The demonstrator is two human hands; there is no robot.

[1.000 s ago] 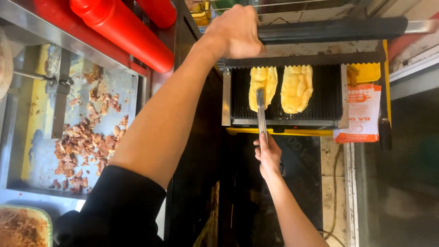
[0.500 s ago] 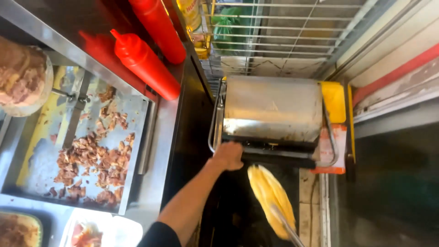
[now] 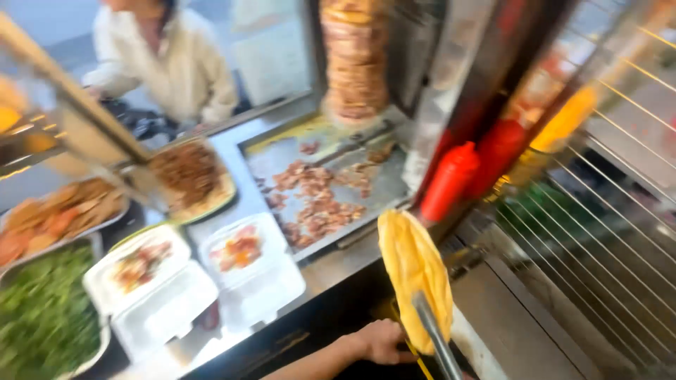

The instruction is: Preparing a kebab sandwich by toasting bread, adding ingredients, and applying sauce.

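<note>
right hand hidden; tongs (image 3: 436, 338) cut off below

Flatbread (image 3: 414, 281): soft dough, matt yellow, smooth. Tongs (image 3: 435, 338): polished metal, glossy. Bench (image 3: 338, 264): brushed steel, dull sheen. Meat tray (image 3: 394, 179): sheet steel, greasy shine. Squeeze bottles (image 3: 451, 179): red plastic, glossy. Food boxes (image 3: 165, 309): white foam, matt. Wire rack (image 3: 605, 204): thin metal rods, bright.

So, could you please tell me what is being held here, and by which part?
Metal tongs grip the yellow flatbread by its lower edge; the hand on them is out of view.
</note>
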